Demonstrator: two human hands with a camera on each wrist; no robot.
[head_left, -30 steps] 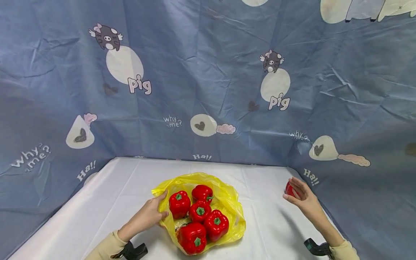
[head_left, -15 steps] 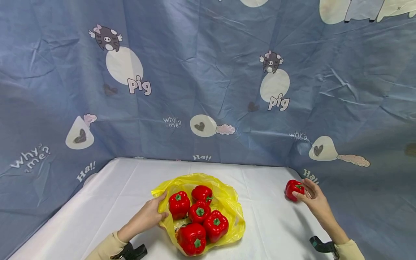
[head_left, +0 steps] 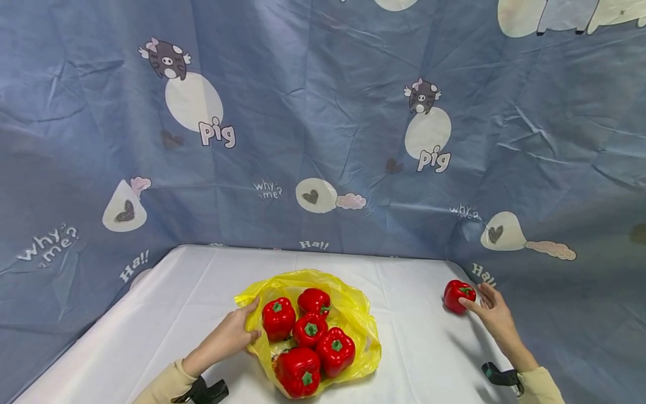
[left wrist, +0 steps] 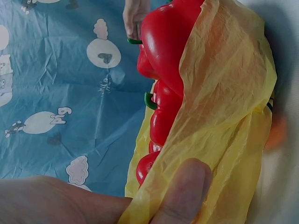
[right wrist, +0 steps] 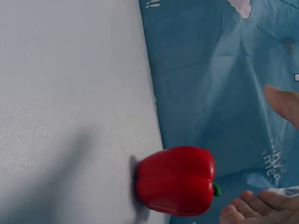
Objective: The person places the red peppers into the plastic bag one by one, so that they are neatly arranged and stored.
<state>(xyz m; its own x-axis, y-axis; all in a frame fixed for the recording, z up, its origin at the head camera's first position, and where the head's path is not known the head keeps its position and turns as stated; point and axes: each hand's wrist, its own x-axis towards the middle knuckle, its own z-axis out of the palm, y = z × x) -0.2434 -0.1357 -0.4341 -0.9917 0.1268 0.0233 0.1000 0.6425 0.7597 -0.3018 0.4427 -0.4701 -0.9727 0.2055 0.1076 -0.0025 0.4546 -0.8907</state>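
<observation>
A yellow plastic bag (head_left: 360, 317) lies mouth up on the white table with several red bell peppers (head_left: 299, 367) inside. My left hand (head_left: 233, 332) pinches its left edge; in the left wrist view the thumb (left wrist: 184, 186) presses on the thin plastic (left wrist: 224, 79). At the far right a single red bell pepper (head_left: 453, 296) stands on the table, its green stem visible. Just right of that pepper is my right hand (head_left: 497, 321), fingers spread and holding nothing. The right wrist view shows a gap between the fingers (right wrist: 257, 205) and the pepper (right wrist: 176, 181).
A blue cloth with pig prints (head_left: 343, 123) rises behind the table (head_left: 192, 292) and along both sides. Through the left wrist view an orange patch (left wrist: 276, 133) shows blurred beside the bag.
My right hand has drawn back to the right and toward me, off the lone pepper it was covering, so the pepper now shows fully. The left hand and bag have stayed put.
</observation>
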